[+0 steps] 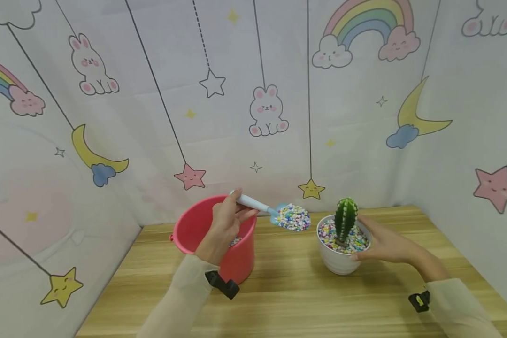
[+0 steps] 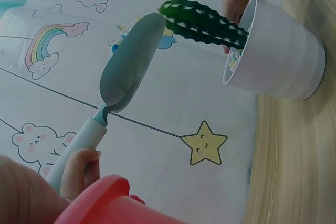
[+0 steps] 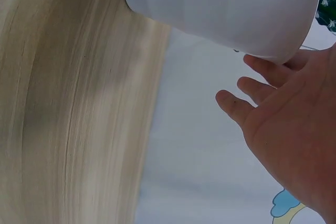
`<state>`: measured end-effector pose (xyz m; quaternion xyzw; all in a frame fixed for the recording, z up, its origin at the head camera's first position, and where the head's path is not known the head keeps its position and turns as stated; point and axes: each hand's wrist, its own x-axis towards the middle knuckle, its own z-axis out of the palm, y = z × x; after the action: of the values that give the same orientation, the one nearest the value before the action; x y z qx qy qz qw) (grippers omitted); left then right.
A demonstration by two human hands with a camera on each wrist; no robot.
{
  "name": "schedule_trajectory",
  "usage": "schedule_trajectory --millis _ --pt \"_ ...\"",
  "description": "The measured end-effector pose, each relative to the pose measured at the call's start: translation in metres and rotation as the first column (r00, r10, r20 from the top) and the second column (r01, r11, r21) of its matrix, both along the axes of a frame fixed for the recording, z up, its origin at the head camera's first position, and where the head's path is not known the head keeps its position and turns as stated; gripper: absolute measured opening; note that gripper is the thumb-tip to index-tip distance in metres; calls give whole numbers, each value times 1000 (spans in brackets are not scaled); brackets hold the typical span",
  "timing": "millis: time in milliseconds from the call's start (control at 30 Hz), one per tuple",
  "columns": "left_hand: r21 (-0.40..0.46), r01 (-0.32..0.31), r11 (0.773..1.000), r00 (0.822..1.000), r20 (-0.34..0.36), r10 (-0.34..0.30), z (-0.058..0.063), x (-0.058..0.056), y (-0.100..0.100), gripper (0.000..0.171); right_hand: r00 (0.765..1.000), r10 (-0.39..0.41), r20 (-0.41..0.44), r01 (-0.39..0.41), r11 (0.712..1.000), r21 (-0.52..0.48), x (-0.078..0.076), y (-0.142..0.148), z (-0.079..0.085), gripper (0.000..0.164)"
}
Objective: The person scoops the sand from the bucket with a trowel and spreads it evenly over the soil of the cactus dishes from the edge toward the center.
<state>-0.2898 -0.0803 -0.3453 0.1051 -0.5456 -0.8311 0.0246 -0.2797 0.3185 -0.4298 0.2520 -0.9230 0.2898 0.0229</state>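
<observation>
My left hand (image 1: 226, 218) grips the pale handle of a small blue trowel (image 1: 253, 203) above the rim of a red bucket (image 1: 241, 263). The trowel's blade carries a heap of multicoloured pebbles (image 1: 293, 217) and is held level, left of a white flower pot (image 1: 340, 260). A green cactus (image 1: 345, 220) stands upright in the pot, with similar pebbles around its base. Around the pot's right side, my right hand (image 1: 390, 241) holds it between thumb and fingers. The right wrist view shows several fingers (image 3: 233, 106) of that hand extended beside the pot's wall.
Bucket and pot stand apart on a wood-grain table (image 1: 295, 300). More pebbles (image 1: 235, 241) show inside the bucket, partly hidden by the left hand. Behind the table hangs a pale cloth (image 1: 224, 141) printed with rabbits, stars and rainbows.
</observation>
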Motion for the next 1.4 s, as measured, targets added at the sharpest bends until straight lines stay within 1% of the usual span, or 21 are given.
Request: schedule_trajectory --millis 200,333,500,700,867,1100,1167,1400 --pt "-4 15 1000 1000 -14 -15 0 -4 16 46 1000 -9 -11 9 1000 -6 -1 3 -2 115" --pt "25 25 999 1000 -12 -25 1 -6 25 45 1000 -28 -13 28 1000 -9 -1 3 -4 116" --pt "66 18 998 1000 -3 -18 1 -10 34 47 999 -40 -30 40 999 4 2 1 -5 116" --pt "49 22 999 1000 -5 -22 3 -12 41 51 996 -48 -74 50 999 21 6 -2 -5 115" --pt "42 29 999 999 -15 -29 4 -16 47 46 994 -73 -79 76 996 39 11 -5 -4 117" --pt "-5 75 997 997 3 -75 5 -24 56 45 990 -99 -102 105 993 56 14 -12 -5 116" --pt "-11 79 997 997 11 -79 4 -26 58 46 989 -109 -102 115 992 59 15 -14 -4 117" --pt "-10 52 999 999 11 -51 2 -32 64 49 986 -149 -76 155 985 71 18 -16 -4 121"
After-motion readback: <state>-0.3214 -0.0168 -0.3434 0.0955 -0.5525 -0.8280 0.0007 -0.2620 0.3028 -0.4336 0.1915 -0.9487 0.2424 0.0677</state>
